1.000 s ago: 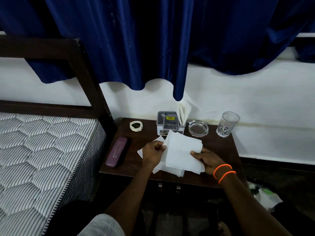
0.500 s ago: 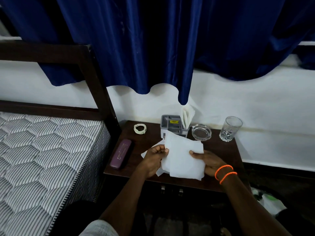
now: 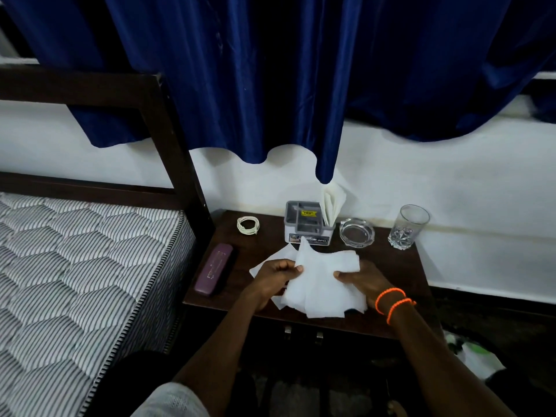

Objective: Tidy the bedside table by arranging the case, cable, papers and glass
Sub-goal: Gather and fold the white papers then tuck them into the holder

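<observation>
Several white papers [image 3: 320,284] are bunched above the middle of the dark bedside table [image 3: 264,245]. My left hand [image 3: 273,276] pinches their left edge and my right hand [image 3: 362,281] grips their right edge. A purple case [image 3: 214,268] lies along the table's left edge. A coiled white cable [image 3: 248,225] rests at the back left corner. A clear glass [image 3: 408,227] stands upright at the back right.
A grey desk organiser [image 3: 308,224] holding a folded napkin stands at the back middle, with a glass ashtray [image 3: 357,232] to its right. A striped mattress [image 3: 75,266] and dark bedframe lie to the left. A blue curtain [image 3: 270,79] hangs above.
Both hands have gathered the papers closer together and lifted them slightly, with sheets now fanned and overlapping. My view has shifted a little to the left and down.
</observation>
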{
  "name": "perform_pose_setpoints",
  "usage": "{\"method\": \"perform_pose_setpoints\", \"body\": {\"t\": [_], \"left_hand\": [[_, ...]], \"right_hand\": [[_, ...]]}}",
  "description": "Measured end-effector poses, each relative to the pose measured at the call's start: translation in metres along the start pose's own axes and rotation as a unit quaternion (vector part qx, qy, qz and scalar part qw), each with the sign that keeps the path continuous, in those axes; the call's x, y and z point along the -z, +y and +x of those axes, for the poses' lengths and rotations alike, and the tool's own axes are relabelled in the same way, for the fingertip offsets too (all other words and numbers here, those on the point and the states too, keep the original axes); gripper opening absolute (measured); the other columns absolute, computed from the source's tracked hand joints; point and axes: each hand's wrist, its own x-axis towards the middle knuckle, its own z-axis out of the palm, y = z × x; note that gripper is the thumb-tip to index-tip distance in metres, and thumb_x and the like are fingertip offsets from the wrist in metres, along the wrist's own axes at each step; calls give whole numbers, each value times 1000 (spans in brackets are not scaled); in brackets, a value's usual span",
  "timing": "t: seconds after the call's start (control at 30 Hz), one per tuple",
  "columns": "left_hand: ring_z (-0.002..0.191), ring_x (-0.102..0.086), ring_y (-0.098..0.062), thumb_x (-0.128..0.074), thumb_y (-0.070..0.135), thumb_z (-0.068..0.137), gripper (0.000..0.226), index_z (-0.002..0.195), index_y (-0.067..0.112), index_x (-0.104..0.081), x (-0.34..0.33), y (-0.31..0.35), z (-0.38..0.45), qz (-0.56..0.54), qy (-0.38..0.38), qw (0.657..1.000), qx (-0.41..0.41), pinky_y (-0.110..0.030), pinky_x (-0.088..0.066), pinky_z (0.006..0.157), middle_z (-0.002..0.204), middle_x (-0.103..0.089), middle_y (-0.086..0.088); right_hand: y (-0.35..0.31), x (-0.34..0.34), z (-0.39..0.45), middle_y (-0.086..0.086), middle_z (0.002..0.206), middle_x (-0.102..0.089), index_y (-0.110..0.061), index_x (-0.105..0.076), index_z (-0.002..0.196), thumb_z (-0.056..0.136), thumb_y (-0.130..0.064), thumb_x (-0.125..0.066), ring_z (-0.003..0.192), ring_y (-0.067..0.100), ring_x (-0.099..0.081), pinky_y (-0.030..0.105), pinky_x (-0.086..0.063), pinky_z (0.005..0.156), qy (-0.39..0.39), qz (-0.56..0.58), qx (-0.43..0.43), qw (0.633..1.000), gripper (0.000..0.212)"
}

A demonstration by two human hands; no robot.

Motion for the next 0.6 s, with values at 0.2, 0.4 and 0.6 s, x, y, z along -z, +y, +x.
{"method": "perform_pose_setpoints", "body": {"t": [0.2,0.4,0.6], "left_hand": [[115,-68,-24,-72,38,87,31,111,20,-75,1,-2,9,361,230,904,-10,-31,-52,94,119,-75,-3],[133,-52,-30,-74,52,80,67,133,13,-59,-6,-8,12,468,213,857,31,-39,-49,102,137,-55,-11],[124,-62,-28,-75,43,81,52,123,12,-68,-10,-11,16,463,204,861,45,-36,-54,96,131,-66,-9]], "right_hand": [[0,4,1,38,117,-64,20,-62,115,80,15,-70,96,38,-64,58,-51,97,77,70,-4,995,36],[8,12,1,36,119,-64,18,-61,118,81,14,-70,96,38,-63,55,-51,97,100,96,-48,989,38],[19,22,-2,34,117,-66,16,-62,118,83,9,-72,93,39,-68,53,-56,88,74,102,-87,988,37]]}}
